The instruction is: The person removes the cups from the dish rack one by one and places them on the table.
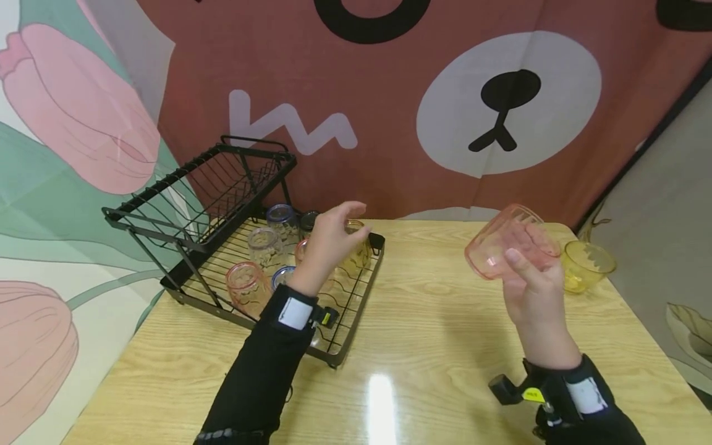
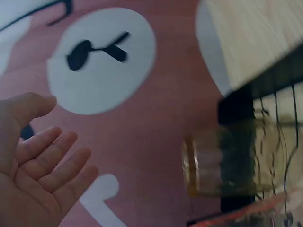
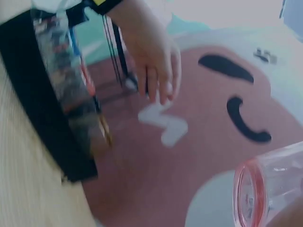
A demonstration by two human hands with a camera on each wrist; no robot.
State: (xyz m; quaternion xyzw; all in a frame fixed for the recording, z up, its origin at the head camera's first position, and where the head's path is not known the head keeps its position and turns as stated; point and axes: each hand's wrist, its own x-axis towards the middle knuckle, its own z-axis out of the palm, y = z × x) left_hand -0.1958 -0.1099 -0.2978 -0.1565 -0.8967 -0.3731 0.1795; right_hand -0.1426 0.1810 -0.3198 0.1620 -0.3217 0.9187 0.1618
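Note:
My right hand [image 1: 536,303] grips a pink transparent glass [image 1: 486,247], holding it tilted above the right side of the table. In the right wrist view, the rim of the pink glass [image 3: 251,194] shows at the lower right. My left hand [image 1: 334,244] hovers over the front right of a black dish rack [image 1: 356,321], its fingers loosely bent and holding nothing. Beside it in the rack stands a yellow glass [image 1: 361,256], partly covered by the hand in the head view. The left wrist view shows that yellow glass [image 2: 203,165] apart from the fingers.
Several glasses share the rack's lower tray, among them a pink-rimmed glass [image 1: 245,284], a clear glass [image 1: 265,244] and a blue-rimmed glass [image 1: 282,222]. An upper wire shelf [image 1: 206,198] rises at the rack's left. Near the table's right edge stands a yellow cup [image 1: 586,266]. A printed cloth [image 1: 384,123] hangs behind.

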